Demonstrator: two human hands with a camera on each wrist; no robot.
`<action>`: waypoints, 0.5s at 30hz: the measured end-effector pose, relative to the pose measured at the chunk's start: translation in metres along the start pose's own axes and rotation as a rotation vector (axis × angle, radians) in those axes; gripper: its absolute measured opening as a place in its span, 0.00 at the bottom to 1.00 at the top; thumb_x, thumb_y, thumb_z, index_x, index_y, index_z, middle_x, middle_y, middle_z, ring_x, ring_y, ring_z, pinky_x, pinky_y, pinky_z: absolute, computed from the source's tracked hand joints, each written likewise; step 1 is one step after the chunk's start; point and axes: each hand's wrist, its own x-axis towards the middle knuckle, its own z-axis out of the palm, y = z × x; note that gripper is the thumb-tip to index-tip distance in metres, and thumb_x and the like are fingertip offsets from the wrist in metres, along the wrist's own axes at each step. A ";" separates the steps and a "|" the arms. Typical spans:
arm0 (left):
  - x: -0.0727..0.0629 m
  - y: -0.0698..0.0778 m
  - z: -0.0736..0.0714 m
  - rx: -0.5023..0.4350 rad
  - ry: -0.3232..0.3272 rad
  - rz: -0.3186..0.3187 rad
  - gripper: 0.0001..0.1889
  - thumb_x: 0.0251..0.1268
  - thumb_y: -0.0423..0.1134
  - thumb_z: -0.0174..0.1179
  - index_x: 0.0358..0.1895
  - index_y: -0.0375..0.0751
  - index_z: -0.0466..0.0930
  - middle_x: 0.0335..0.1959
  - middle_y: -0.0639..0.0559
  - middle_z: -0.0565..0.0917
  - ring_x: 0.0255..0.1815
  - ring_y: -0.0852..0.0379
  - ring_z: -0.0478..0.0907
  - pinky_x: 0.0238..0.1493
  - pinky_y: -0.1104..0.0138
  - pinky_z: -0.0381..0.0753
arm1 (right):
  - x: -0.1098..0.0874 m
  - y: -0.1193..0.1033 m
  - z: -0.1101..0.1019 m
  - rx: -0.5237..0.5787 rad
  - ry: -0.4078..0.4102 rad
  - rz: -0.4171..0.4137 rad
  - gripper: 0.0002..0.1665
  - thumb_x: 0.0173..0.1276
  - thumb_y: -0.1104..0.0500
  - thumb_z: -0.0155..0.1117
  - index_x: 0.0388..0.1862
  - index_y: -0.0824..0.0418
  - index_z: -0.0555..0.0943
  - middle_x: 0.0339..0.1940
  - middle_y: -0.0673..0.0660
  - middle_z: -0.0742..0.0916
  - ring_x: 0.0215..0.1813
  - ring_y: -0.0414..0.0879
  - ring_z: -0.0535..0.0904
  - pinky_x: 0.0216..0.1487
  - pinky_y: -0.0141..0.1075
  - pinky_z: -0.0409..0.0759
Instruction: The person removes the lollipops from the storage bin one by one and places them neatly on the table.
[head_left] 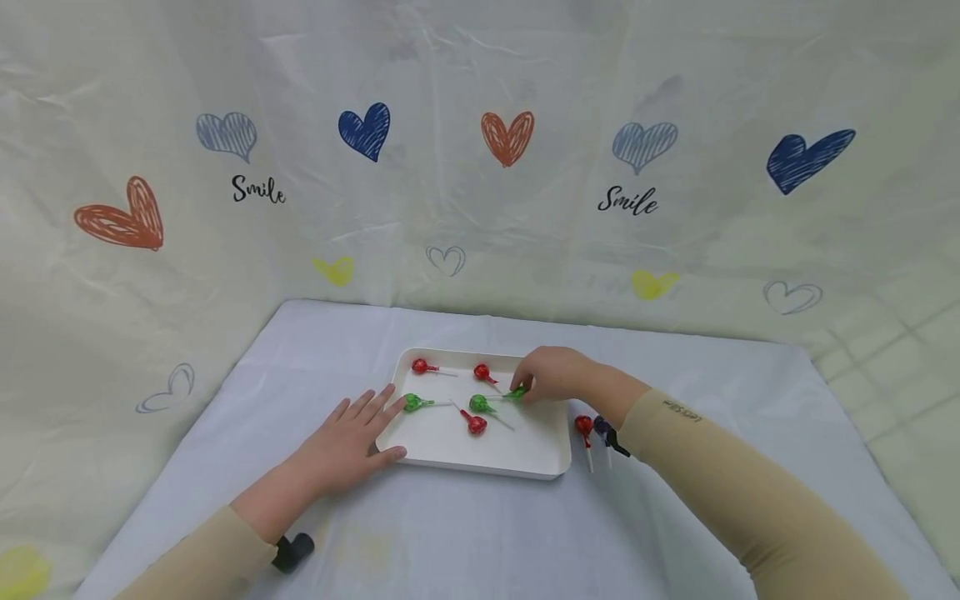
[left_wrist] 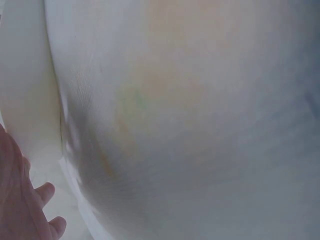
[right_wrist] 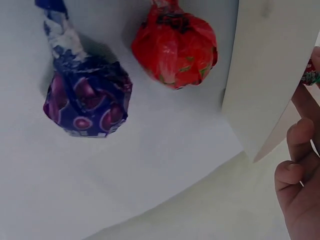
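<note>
My right hand (head_left: 558, 375) pinches a green-wrapped lollipop (head_left: 517, 392) over the right part of a white tray (head_left: 517, 458). Its curled fingers (right_wrist: 295, 172) show at the right edge of the right wrist view, beyond the tray wall. With fingers spread, my left hand (head_left: 348, 442) lies at the tray's left edge, its thumb by the front left corner. Inside the tray are three red lollipops, one at the back left (head_left: 421, 366), one at the back (head_left: 482, 372) and one in the middle (head_left: 476, 425). Two green lollipops, left (head_left: 414, 402) and central (head_left: 478, 404), lie among them.
Right of the tray, under my right forearm, a red lollipop (right_wrist: 175, 50) and a purple-blue lollipop (right_wrist: 87, 102) lie on the white cloth (head_left: 465, 533). A pale curtain (head_left: 450, 192) printed with hearts hangs behind the table. A small black object (head_left: 294, 552) shows beside my left cuff.
</note>
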 end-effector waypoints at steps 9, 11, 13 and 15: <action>0.000 0.000 0.000 -0.001 0.008 0.009 0.44 0.67 0.72 0.46 0.80 0.54 0.49 0.82 0.52 0.46 0.80 0.41 0.46 0.75 0.41 0.44 | -0.011 0.010 -0.001 0.029 -0.037 0.023 0.09 0.64 0.56 0.72 0.42 0.42 0.89 0.38 0.41 0.85 0.44 0.41 0.77 0.53 0.42 0.79; 0.000 0.000 0.000 -0.003 0.002 0.006 0.44 0.67 0.71 0.47 0.81 0.54 0.49 0.82 0.52 0.46 0.80 0.41 0.46 0.75 0.41 0.44 | -0.013 0.011 -0.001 0.037 -0.045 0.022 0.09 0.64 0.57 0.72 0.41 0.42 0.89 0.38 0.41 0.85 0.44 0.42 0.77 0.52 0.42 0.79; -0.001 0.001 -0.001 0.000 -0.001 0.004 0.44 0.67 0.71 0.47 0.81 0.55 0.49 0.82 0.52 0.46 0.80 0.41 0.46 0.75 0.41 0.43 | -0.014 0.011 -0.001 0.035 -0.049 0.024 0.09 0.64 0.57 0.71 0.40 0.41 0.89 0.39 0.42 0.85 0.44 0.42 0.77 0.53 0.43 0.79; -0.001 0.002 -0.001 -0.005 -0.004 0.003 0.44 0.68 0.70 0.48 0.81 0.55 0.49 0.82 0.52 0.45 0.80 0.41 0.46 0.75 0.41 0.43 | -0.015 0.012 0.000 0.032 -0.052 0.029 0.10 0.65 0.59 0.71 0.39 0.41 0.89 0.41 0.42 0.85 0.46 0.43 0.76 0.55 0.44 0.79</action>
